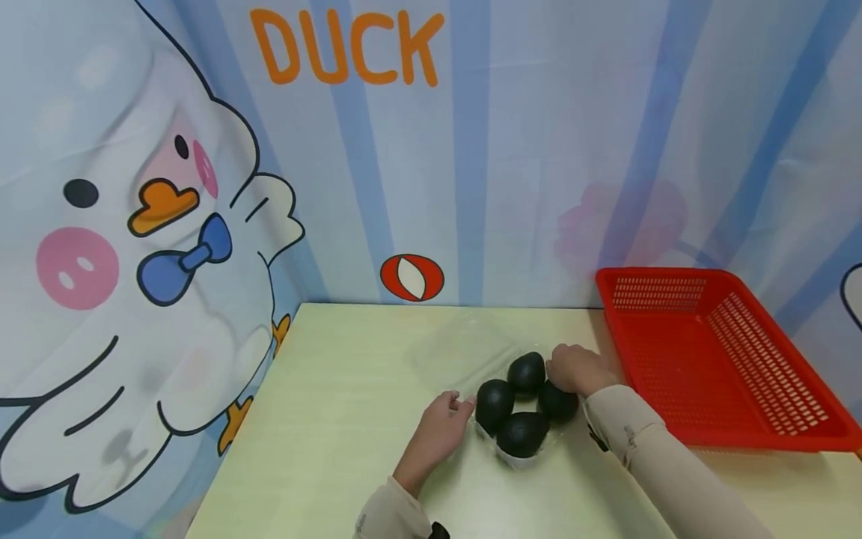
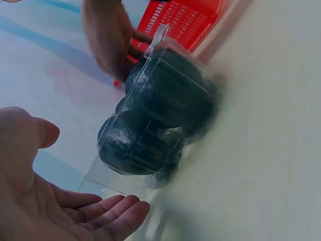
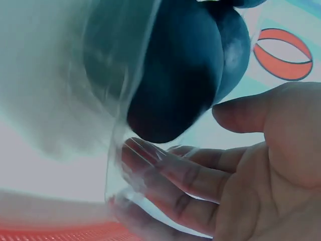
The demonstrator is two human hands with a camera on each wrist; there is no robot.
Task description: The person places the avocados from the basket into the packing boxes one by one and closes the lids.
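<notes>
A clear plastic clamshell box [image 1: 517, 460] on the table holds several dark, smooth, egg-shaped avocados [image 1: 522, 434]. Its transparent lid [image 1: 458, 352] lies folded back on the far side. My left hand [image 1: 438, 433] is at the box's left edge, with fingers extended and fingertips right by the plastic in the left wrist view. At the right side is my right hand [image 1: 582, 368], beside the rightmost avocado [image 1: 559, 404]. In the right wrist view, its fingers [image 3: 180, 183] lie along the clear plastic wall, and the thumb overlaps the avocado's edge.
A red plastic basket [image 1: 774, 442] with perforated sides stands on the right of the pale yellow table [image 1: 323, 419]. Behind the table hangs a blue striped cloth [image 1: 512, 150] printed with a duck, which also runs down the left side.
</notes>
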